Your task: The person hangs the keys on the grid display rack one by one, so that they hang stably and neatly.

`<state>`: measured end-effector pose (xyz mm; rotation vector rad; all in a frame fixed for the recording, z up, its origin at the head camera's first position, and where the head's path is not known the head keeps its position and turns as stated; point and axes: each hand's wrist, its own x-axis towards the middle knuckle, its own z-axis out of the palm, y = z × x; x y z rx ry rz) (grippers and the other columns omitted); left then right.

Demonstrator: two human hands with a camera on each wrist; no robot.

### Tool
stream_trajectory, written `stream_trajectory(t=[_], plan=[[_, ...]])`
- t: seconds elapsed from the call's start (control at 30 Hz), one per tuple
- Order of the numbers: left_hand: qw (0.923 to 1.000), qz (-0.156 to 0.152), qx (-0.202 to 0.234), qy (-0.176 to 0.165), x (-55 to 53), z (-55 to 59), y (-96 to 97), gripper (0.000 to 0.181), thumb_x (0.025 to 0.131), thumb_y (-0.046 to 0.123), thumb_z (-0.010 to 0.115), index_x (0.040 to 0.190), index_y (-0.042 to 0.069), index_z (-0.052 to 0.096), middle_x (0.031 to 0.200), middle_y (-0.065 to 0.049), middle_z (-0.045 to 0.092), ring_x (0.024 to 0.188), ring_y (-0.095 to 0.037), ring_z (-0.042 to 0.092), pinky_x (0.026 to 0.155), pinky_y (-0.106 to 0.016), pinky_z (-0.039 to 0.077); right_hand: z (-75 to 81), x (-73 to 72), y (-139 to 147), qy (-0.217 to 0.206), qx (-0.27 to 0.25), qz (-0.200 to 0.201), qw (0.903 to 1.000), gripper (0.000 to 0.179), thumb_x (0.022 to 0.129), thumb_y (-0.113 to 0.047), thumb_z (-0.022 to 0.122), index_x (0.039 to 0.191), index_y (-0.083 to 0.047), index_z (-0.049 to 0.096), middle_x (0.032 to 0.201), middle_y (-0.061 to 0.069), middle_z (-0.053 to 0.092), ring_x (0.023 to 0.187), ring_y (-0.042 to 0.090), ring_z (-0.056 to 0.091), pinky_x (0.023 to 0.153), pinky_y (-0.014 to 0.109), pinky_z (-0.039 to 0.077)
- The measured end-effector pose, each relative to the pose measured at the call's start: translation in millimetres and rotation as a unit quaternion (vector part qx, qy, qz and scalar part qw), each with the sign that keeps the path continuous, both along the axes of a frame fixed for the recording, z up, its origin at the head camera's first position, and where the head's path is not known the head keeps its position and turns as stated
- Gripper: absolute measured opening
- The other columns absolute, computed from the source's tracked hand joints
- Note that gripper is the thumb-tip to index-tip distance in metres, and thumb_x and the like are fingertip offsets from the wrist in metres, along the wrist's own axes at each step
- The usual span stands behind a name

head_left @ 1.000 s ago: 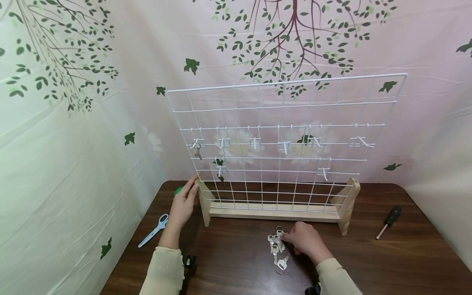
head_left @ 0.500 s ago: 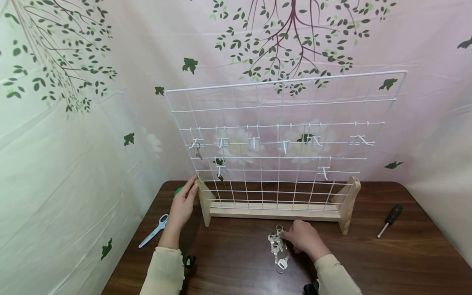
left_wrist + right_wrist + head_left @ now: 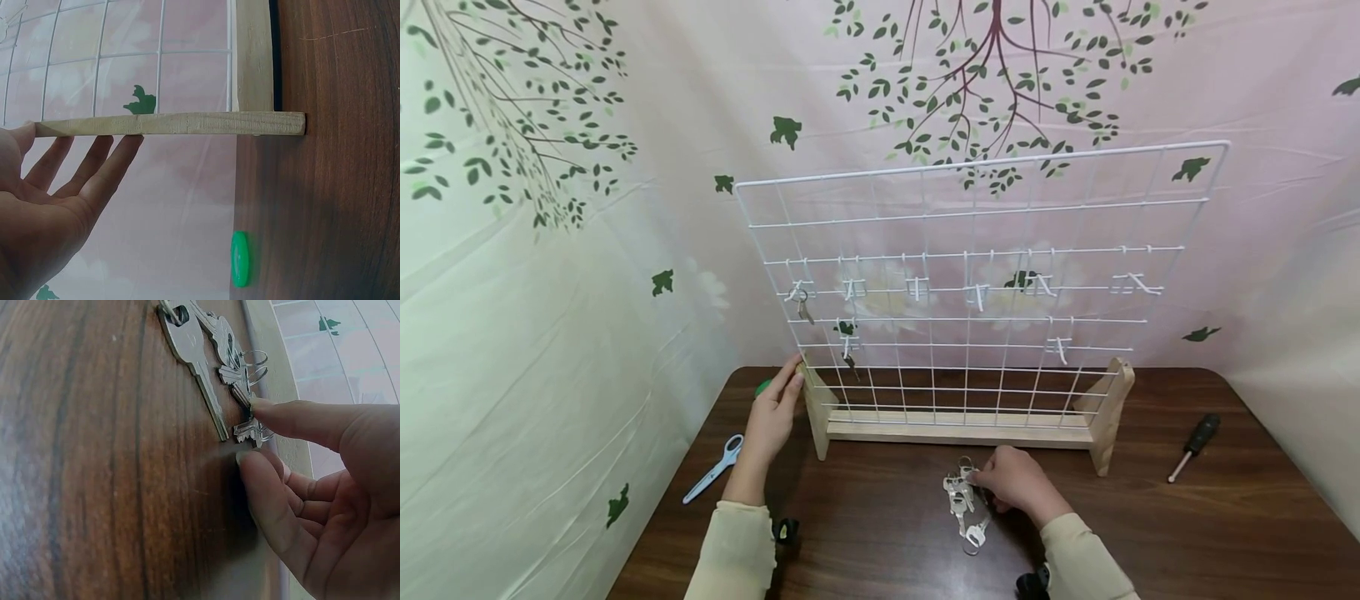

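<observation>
In the head view, my left hand (image 3: pixel 771 423) holds the left wooden upright (image 3: pixel 187 124) of a white wire grid rack (image 3: pixel 970 346). The left wrist view shows the thumb at the upright's end and straight fingertips against its outer face. My right hand (image 3: pixel 1021 483) is at a small pile of silver keys (image 3: pixel 958 500) on split rings in front of the rack. In the right wrist view, its index fingertip touches a key (image 3: pixel 242 397); the thumb is apart from the index, just beside a toothed key (image 3: pixel 247 432).
White hooks (image 3: pixel 917 287) line the grid; a ringed key (image 3: pixel 805 310) hangs upper left and a darker key (image 3: pixel 851 367) lower down. Scissors (image 3: pixel 715 471) lie left, a screwdriver (image 3: pixel 1195 446) right on the brown table (image 3: pixel 880 542). A green round object (image 3: pixel 240 259) lies behind the left upright.
Both hands stay nearly where they were; the right fingers shift slightly among the keys, and the pile moves a little. The head view drifts very slightly.
</observation>
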<state>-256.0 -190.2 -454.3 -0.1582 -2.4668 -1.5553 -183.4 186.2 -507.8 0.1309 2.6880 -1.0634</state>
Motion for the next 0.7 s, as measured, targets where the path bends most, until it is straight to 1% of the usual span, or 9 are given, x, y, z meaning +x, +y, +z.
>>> stream_trajectory(t=[0.17, 0.37, 0.57, 0.7], plan=[[1.0, 0.0, -0.001, -0.005, -0.2, -0.2, 0.2, 0.048, 0.115, 0.036, 0.051, 0.162, 0.025, 0.05, 0.164, -0.014, 0.053, 0.147, -0.037, 0.055, 0.115, -0.058, 0.053, -0.4, 0.1, -0.2, -0.01, -0.017, -0.008, 0.9998, 0.046, 0.095, -0.02, 0.08, 0.057, -0.014, 0.053, 0.053, -0.002, 0.051, 0.048, 0.014, 0.061, 0.051, 0.028, 0.054], [0.9999, -0.008, 0.008, -0.008, -1.0, -1.1, -0.3, 0.05, 0.115, 0.036, 0.05, 0.163, 0.023, 0.048, 0.165, -0.015, 0.052, 0.145, -0.038, 0.058, 0.109, -0.056, 0.057, -1.4, -0.3, -1.0, -0.014, -0.031, -0.008, 0.9994, 0.052, 0.095, -0.018, 0.08, 0.054, -0.017, 0.047, 0.052, -0.002, 0.05, 0.047, 0.013, 0.059, 0.051, 0.029, 0.055], [0.9999, -0.009, 0.008, -0.009, -1.2, -1.7, -0.5, 0.049, 0.115, 0.036, 0.049, 0.163, 0.024, 0.048, 0.164, -0.015, 0.052, 0.144, -0.038, 0.059, 0.107, -0.053, 0.059, -3.4, 0.6, -1.8, -0.001, -0.035, -0.01, 0.9993, 0.048, 0.093, -0.016, 0.08, 0.057, -0.017, 0.048, 0.052, -0.002, 0.049, 0.046, 0.013, 0.057, 0.052, 0.029, 0.056], [0.9997, -0.015, 0.015, -0.009, -1.8, -2.0, -0.7, 0.05, 0.115, 0.036, 0.048, 0.164, 0.023, 0.047, 0.164, -0.016, 0.052, 0.141, -0.039, 0.06, 0.104, -0.051, 0.061, -3.7, 0.9, -1.5, 0.007, -0.037, -0.004, 0.9993, 0.048, 0.093, -0.014, 0.079, 0.056, -0.017, 0.048, 0.051, -0.003, 0.048, 0.045, 0.013, 0.055, 0.051, 0.029, 0.055]])
